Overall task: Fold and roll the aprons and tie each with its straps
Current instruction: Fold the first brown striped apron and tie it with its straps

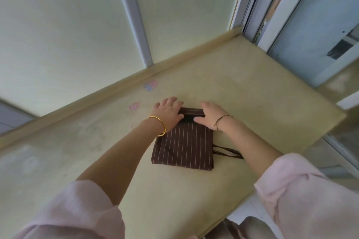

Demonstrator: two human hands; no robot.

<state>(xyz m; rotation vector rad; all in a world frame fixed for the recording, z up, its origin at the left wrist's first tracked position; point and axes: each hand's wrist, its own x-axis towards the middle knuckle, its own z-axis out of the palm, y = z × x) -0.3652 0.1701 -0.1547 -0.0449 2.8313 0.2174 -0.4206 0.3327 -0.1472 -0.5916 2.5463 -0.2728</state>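
- Pinching far end of apron (184, 147) w/ both hands: left hand (169, 112) and right hand (211, 115) side by side, fingers curled over the small rolled-up end, thumbs tucked on its near side.
- Sits at frame centre on beige table (252, 93); long axis runs from lower frame up to the hands, tilted a bit; rolled end lies across it, left to right.
- Straps (227, 153) stick out of right edge low down, pointing to frame right, flat on tabletop.
- Raised lip (116, 87) of table just beyond fingertips, running lower left to upper right; table's right edge near strap ends; tabletop stretches wide to lower left and upper right.
- Dark brown cloth, thin pale pinstripes lengthwise on flat part; folded to a neat rectangle, layers visible at lower edge.
- Pastel stickers (150, 85) near lip, above left hand, apart from apron.
- Gold bangle (161, 127) on left wrist, thin dark cord (220, 120) on right; pink sleeves (77, 209) pushed up.
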